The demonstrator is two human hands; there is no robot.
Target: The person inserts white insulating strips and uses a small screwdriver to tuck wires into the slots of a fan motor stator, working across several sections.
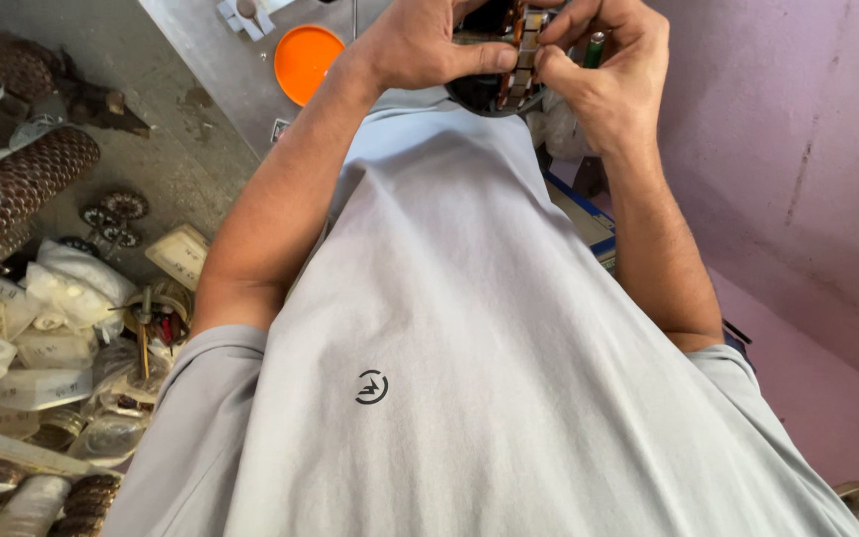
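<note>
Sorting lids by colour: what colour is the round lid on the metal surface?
Orange: the round plastic lid shows plainly in the head view.

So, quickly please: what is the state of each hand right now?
Left hand: closed, holding the round motor part.
Right hand: closed on the same motor part, with a green-tipped tool tucked in its grip.

White labelled plastic packets [47,298] heaped lower left.
</note>
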